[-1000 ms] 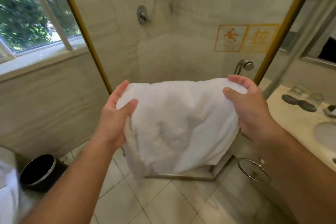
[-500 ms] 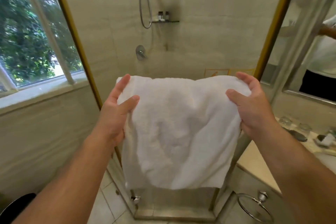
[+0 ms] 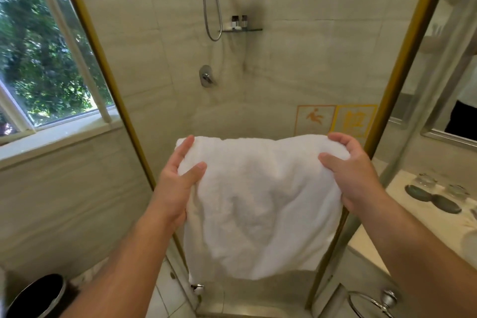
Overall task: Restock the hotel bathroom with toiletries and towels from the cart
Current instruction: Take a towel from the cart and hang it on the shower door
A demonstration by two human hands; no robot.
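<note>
A white towel (image 3: 258,204) hangs folded in front of the glass shower door (image 3: 258,100), its top edge level between my hands. My left hand (image 3: 178,186) grips its upper left corner, thumb on the front and fingers behind. My right hand (image 3: 351,175) grips the upper right corner the same way. Whatever the towel may hang on is hidden behind it. Two small toiletry bottles (image 3: 239,21) stand on a glass shelf (image 3: 242,30) inside the shower.
Gold door frames (image 3: 108,90) flank the shower. A window (image 3: 38,59) is at left, a black bin (image 3: 36,297) at lower left. At right a vanity counter (image 3: 382,230) carries upturned glasses (image 3: 426,181) on dark coasters. A towel ring (image 3: 371,302) hangs below it.
The view dropped slightly since half a second ago, bringing the bin and the warning sign back into sight. Both hands keep the same grip on the towel's top corners.
</note>
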